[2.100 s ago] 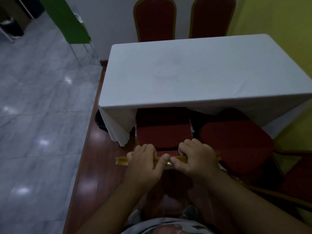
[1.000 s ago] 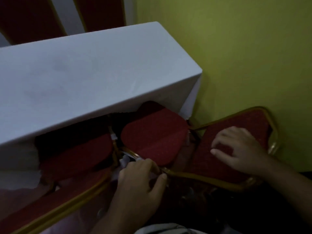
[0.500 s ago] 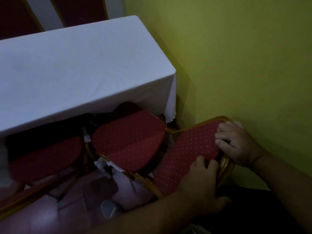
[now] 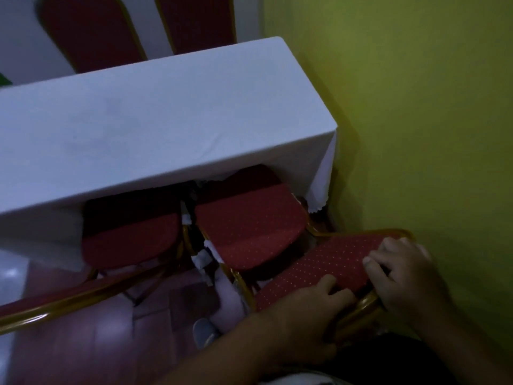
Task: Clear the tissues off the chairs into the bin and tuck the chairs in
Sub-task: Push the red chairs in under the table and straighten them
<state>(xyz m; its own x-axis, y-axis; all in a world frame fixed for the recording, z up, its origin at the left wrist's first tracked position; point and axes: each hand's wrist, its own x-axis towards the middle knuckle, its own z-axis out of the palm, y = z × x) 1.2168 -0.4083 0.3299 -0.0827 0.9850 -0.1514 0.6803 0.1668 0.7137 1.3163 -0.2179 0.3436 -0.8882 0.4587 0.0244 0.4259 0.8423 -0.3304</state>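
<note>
Two red chairs with gold frames stand at the near side of the white-clothed table (image 4: 155,118). The left chair (image 4: 130,234) has its seat partly under the cloth. The right chair (image 4: 249,226) stands skewed, its backrest (image 4: 327,262) angled toward the yellow wall. My left hand (image 4: 305,312) grips the lower edge of that backrest. My right hand (image 4: 399,276) grips its top corner. White tissue scraps (image 4: 202,257) hang between the two seats near the frame.
A yellow wall (image 4: 416,107) runs close along the right, leaving a narrow gap beside the table. Two more red chair backs (image 4: 91,31) stand at the table's far side. The floor (image 4: 83,343) below is reddish wood. A shoe (image 4: 204,332) shows beneath me.
Both hands left the left chair's backrest and moved to the right chair's backrest. In the last half second the view shifted slightly; the grip stays the same.
</note>
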